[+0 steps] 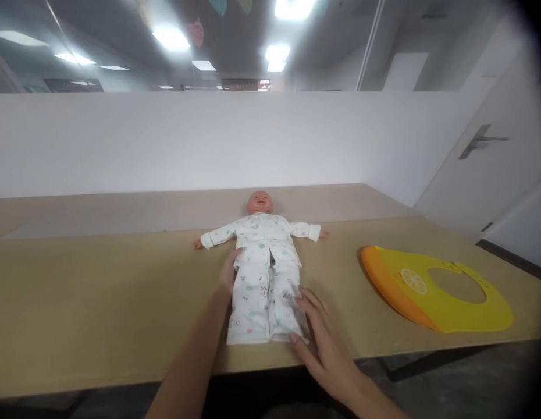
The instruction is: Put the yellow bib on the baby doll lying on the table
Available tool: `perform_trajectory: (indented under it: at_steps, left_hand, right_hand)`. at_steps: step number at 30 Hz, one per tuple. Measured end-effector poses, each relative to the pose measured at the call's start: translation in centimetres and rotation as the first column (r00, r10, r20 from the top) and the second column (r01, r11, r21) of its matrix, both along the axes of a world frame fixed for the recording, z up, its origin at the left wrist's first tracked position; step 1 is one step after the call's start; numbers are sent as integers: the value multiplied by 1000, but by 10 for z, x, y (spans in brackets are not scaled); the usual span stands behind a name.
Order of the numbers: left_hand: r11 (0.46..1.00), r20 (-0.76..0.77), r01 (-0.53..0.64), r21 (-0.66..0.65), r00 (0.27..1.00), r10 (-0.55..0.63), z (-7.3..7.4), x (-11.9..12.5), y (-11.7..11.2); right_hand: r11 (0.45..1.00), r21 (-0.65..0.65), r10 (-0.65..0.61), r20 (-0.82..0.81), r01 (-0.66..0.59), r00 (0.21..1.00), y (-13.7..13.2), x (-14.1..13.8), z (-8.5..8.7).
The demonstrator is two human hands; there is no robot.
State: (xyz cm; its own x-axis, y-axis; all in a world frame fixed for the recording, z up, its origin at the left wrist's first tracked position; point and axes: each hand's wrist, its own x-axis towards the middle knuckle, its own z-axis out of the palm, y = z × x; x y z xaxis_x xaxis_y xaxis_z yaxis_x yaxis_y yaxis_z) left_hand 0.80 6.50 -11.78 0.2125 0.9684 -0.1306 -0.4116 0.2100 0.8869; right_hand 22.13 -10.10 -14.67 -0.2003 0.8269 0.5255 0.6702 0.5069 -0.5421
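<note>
A baby doll (260, 202) lies on its back on a light wooden table (87, 297), arms spread and head away from me. It wears a white printed pyjama suit (264, 285) of top and trousers. My left hand (229, 270) rests against the left side of the suit at the waist, fingers by the hem of the top. My right hand (316, 334) lies flat-fingered against the outer side of the lower trouser leg, its thumb near the cuff. The doll's feet are hidden inside the trousers.
A yellow silicone baby bib (471, 308) with an orange catch pocket and a lemon-slice motif lies on the table to the right of the doll. A white partition stands behind the table, and a white door with a lever handle (482, 141) stands at the right.
</note>
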Motion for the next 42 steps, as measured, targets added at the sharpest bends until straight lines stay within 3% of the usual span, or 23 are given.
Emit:
perform_trajectory:
  at_steps: [2, 4, 6, 8, 9, 11, 14, 16, 20, 25, 30, 32, 37, 42]
  left_hand:
    - [993, -44, -109, 49, 993, 111, -4, -2, -37]
    - [948, -270, -249, 197, 916, 297, -10, -7, -74]
    - [940, -416, -248, 233, 849, 327, -19, -15, -105]
    - [940, -444, -168, 295, 847, 291, -30, -23, -128]
    - [916, -465, -149, 372, 824, 323, -35, -26, -135]
    - [837, -577, -102, 537, 680, 453, -45, -28, -144]
    - [776, -716, 30, 630, 410, 565, -53, -23, -147]
    - [744, -723, 73, 664, 314, 615, -56, -19, -146]
    - [657, -633, 32, 753, 309, 710, -59, -18, -145]
    - [691, -659, -23, 723, 276, 699, -58, -18, -151]
    - [630, -593, -55, 775, 284, 754, -59, -15, -149]
    - [640, -599, -44, 767, 307, 740, -59, -13, -149]
    - [736, -680, -12, 676, 373, 631, -59, -8, -155]
    - [722, -663, -39, 690, 364, 654, -69, -2, -162]
  right_hand:
    - [998, -10, -57, -23, 57, 998, -8, 2, -11]
    - [996, -33, -86, -45, 85, 995, -10, 3, -16]
    - [997, -43, -70, -35, 69, 997, -9, 3, -17]
    - [998, -33, -59, -15, 58, 998, -9, 1, -16]
    - [997, -24, -74, -12, 74, 997, -8, -1, -16]
    - [992, -9, -125, -27, 125, 992, -7, -5, -16]
    - [977, -3, -210, -95, 211, 973, -2, -11, -21]
    - [966, 4, -257, -152, 260, 954, 1, -12, -25]
    - [943, 27, -320, -201, 332, 926, 4, -5, -31]
    - [927, 96, -349, -134, 362, 928, -2, 3, -37]
    - [929, 122, -340, -89, 349, 936, -4, -8, -33]
    - [942, 147, -289, -107, 302, 951, -2, -14, -31]
    - [932, 211, -260, -173, 294, 950, -2, -19, -30]
    - [926, 258, -233, -184, 276, 955, -7, -15, -30]
